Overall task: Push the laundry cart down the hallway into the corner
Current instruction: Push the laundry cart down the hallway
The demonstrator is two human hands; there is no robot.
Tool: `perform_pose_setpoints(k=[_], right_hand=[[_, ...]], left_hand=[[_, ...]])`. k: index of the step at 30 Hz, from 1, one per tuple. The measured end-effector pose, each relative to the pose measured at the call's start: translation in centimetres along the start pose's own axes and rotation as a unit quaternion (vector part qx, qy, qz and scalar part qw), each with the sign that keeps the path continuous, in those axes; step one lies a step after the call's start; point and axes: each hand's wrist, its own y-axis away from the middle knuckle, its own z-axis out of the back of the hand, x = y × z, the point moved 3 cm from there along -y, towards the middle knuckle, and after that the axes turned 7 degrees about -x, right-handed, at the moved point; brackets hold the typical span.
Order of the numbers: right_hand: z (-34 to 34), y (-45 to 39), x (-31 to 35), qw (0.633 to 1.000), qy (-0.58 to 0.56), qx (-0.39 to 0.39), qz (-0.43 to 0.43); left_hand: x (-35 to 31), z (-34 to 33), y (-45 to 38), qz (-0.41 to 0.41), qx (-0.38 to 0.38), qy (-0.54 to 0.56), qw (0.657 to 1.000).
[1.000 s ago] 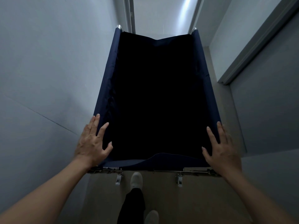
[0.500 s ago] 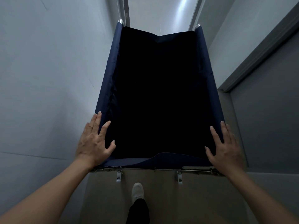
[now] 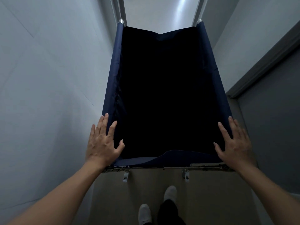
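The laundry cart (image 3: 111, 82) is a deep navy fabric bin on a metal frame, and it fills the hallway ahead of me. Its inside is black and I cannot see any contents. My left hand (image 3: 102, 143) lies flat on the near left corner of the rim, with the fingers spread and the thumb over the inner edge. On the near right corner my right hand (image 3: 235, 144) rests the same way. Neither hand curls around the frame. Two chrome posts (image 3: 121, 21) mark the cart's far corners.
A pale wall (image 3: 48, 95) runs close along the cart's left side. On the right is a grey door with its frame (image 3: 266, 65). The hallway floor (image 3: 155, 12) continues beyond the cart. My white shoes (image 3: 169, 193) step on the beige floor behind the cart's metal bar (image 3: 162, 167).
The cart and I have moved forward along the hallway, and the door frame on the right has slid closer. My feet have swapped places in stride. Both hands stay on the near corners.
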Motion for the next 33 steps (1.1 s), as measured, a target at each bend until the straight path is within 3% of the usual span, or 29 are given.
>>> perform_pose_setpoints(k=[9, 33], right_hand=[[-1.9, -10.6, -2.1, 1.0, 0.015, 0.0, 0.019], [-4.1, -37.8, -3.6, 0.999, -0.003, 0.022, 0.025]], left_hand=[[-0.9, -0.7, -9.9, 0.048, -0.004, -0.005, 0.999], [-1.3, -3.1, -35.6, 0.068, -0.003, 0.022, 0.997]])
